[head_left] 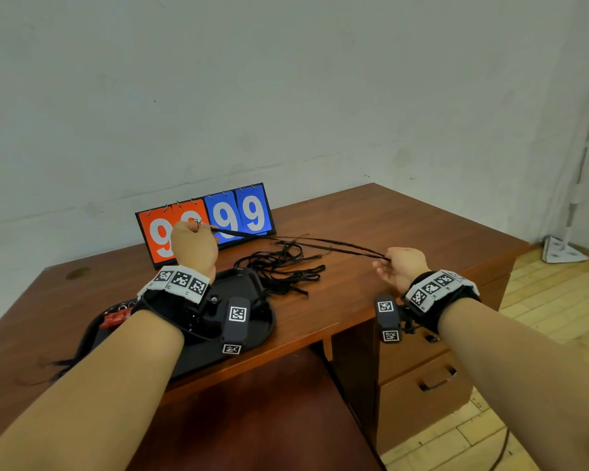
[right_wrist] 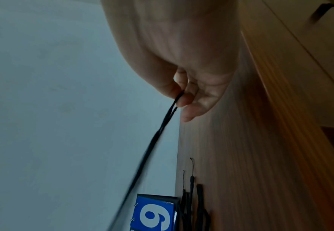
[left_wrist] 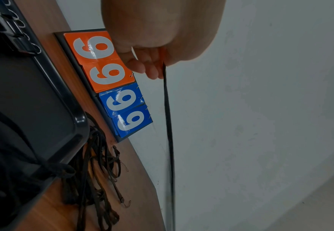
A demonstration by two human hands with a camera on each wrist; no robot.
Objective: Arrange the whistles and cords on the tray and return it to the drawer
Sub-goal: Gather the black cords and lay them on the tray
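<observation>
A black cord (head_left: 300, 240) is stretched taut in the air between both hands above the wooden desk. My left hand (head_left: 194, 245) pinches one end in front of the scoreboard; the same left hand (left_wrist: 158, 46) shows the cord (left_wrist: 169, 125) running out between its fingers. My right hand (head_left: 400, 270) pinches the other, doubled end of the cord (right_wrist: 158, 132) between thumb and fingertips (right_wrist: 184, 100). A tangle of several black cords (head_left: 283, 266) lies on the desk beside the black tray (head_left: 252, 334). A red whistle (head_left: 116, 319) and metal rings lie at the tray's left end.
A flip scoreboard (head_left: 206, 222) reading 99 99 stands at the back of the desk (head_left: 371, 215) against the wall. Desk drawers (head_left: 425, 385) with dark handles are at the lower right. A dark chair seat (head_left: 252, 419) sits below the desk's front edge.
</observation>
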